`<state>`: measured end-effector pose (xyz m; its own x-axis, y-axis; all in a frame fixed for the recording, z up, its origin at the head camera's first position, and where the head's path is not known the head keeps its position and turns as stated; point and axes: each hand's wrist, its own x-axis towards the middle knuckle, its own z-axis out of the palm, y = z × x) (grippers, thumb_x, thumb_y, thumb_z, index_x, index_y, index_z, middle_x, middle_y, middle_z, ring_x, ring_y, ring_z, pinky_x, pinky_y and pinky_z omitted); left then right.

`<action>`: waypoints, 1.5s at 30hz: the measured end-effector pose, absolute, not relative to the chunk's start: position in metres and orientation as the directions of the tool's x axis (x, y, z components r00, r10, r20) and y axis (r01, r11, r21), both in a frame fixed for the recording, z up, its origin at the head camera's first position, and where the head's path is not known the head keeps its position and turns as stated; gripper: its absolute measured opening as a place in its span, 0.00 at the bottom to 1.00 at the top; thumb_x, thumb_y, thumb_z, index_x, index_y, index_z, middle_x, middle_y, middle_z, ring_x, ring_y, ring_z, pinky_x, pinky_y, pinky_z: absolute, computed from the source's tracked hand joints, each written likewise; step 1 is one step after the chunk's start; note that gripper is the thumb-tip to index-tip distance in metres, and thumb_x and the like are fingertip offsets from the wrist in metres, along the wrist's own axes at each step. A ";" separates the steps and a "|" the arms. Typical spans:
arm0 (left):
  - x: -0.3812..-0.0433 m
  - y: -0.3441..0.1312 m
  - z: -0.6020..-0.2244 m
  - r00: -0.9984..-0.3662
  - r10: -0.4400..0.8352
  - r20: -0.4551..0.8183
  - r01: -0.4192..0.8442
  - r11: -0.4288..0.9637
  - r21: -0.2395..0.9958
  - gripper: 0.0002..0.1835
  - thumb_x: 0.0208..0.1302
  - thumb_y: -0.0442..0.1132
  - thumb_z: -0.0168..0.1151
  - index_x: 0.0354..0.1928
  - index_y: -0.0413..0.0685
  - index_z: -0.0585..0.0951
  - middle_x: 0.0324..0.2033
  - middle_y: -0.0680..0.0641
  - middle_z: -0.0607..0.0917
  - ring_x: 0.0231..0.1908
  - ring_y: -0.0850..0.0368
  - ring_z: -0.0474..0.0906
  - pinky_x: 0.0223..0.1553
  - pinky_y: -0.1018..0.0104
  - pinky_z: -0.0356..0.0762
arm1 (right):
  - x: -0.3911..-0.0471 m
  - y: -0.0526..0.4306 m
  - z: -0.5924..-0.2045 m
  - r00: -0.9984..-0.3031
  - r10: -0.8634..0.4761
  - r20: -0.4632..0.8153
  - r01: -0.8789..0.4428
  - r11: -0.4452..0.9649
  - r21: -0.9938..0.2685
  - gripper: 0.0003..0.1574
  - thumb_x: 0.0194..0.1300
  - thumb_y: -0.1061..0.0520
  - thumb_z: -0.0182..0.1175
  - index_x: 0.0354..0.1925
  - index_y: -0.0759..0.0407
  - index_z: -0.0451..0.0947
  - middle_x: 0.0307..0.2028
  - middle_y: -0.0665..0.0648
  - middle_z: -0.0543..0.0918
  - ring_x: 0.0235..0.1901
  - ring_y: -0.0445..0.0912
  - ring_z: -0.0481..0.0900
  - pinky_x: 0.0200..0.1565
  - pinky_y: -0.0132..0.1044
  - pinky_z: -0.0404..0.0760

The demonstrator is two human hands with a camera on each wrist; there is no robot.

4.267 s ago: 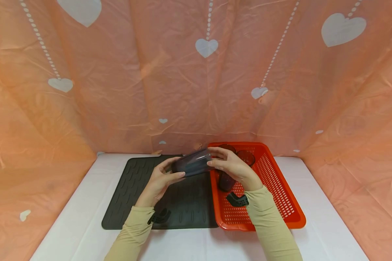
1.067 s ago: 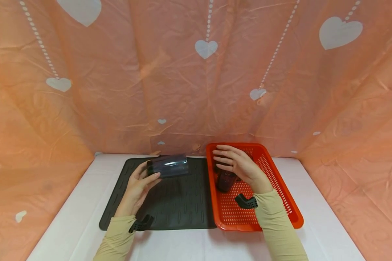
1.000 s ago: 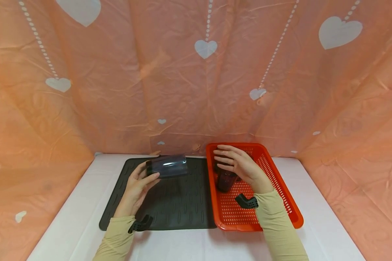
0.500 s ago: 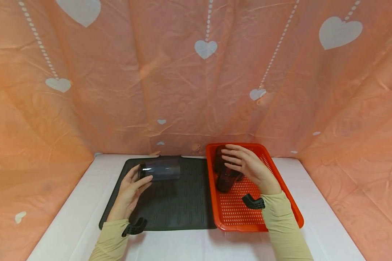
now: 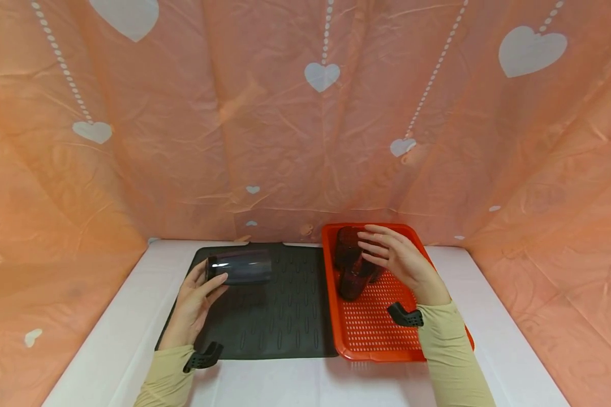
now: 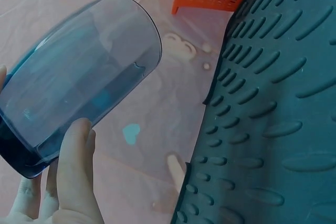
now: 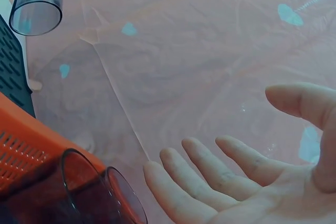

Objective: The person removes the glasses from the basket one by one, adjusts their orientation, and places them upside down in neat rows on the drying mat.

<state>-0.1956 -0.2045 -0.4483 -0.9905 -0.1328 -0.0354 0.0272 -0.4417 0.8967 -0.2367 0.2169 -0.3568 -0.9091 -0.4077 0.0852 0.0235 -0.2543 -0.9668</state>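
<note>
Grips a glass (image 5: 244,268) by its base in the left hand (image 5: 189,308), sideways over the mat (image 5: 277,325), likely to spare the rim (image 6: 159,38), and spreads an empty right hand (image 5: 407,264) above the basket (image 5: 338,333), near the reddish glasses (image 5: 353,284).

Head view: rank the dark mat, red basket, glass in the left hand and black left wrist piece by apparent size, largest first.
1. Dark mat and red basket: too close to rank, both partly covered
2. Glass in the left hand
3. Black left wrist piece
</note>
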 end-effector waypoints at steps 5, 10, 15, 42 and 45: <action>-0.194 -0.209 -0.448 -0.988 -0.138 -0.070 -0.005 -0.422 0.907 0.31 0.59 0.26 0.65 0.62 0.48 0.66 0.48 0.53 0.79 0.45 0.61 0.79 0.47 0.62 0.80 | -0.237 0.227 -0.357 -0.901 -0.413 0.131 -0.014 -0.273 -0.962 0.22 0.77 0.54 0.44 0.64 0.61 0.66 0.65 0.69 0.65 0.63 0.62 0.65 0.61 0.55 0.64; -0.193 -0.212 -0.449 -0.986 -0.154 -0.059 0.010 -0.418 0.909 0.30 0.59 0.25 0.65 0.62 0.46 0.67 0.49 0.52 0.78 0.44 0.60 0.79 0.47 0.60 0.80 | -0.237 0.234 -0.358 -0.896 -0.418 0.150 -0.023 -0.293 -0.956 0.20 0.78 0.56 0.41 0.62 0.58 0.69 0.64 0.69 0.66 0.58 0.55 0.73 0.61 0.54 0.65; -0.191 -0.214 -0.450 -0.983 -0.173 -0.060 0.017 -0.416 0.909 0.31 0.58 0.25 0.65 0.62 0.46 0.66 0.49 0.53 0.78 0.44 0.61 0.79 0.47 0.61 0.80 | -0.237 0.239 -0.357 -0.900 -0.408 0.155 -0.020 -0.316 -0.948 0.26 0.78 0.57 0.41 0.67 0.70 0.57 0.63 0.68 0.68 0.59 0.58 0.71 0.61 0.54 0.64; -0.187 -0.237 -0.450 -0.977 -0.206 -0.058 0.042 -0.453 0.890 0.28 0.58 0.23 0.64 0.57 0.50 0.67 0.44 0.57 0.82 0.40 0.63 0.82 0.43 0.66 0.81 | -0.238 0.279 -0.370 -0.939 -0.332 0.091 0.007 -0.282 -0.959 0.16 0.77 0.58 0.41 0.56 0.54 0.73 0.57 0.58 0.76 0.54 0.49 0.76 0.56 0.44 0.75; -0.187 -0.239 -0.448 -0.975 -0.215 -0.057 0.049 -0.457 0.888 0.28 0.58 0.23 0.63 0.57 0.51 0.67 0.44 0.57 0.82 0.40 0.63 0.82 0.43 0.66 0.81 | -0.238 0.282 -0.370 -0.939 -0.331 0.092 0.004 -0.278 -0.960 0.17 0.77 0.58 0.41 0.57 0.56 0.70 0.57 0.58 0.76 0.54 0.49 0.76 0.56 0.43 0.75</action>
<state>-0.1874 -0.2394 -0.4479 -0.9748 -0.2155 -0.0572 0.0489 -0.4571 0.8881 -0.2381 0.2817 -0.3702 -0.9392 -0.3308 0.0917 0.0043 -0.2784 -0.9604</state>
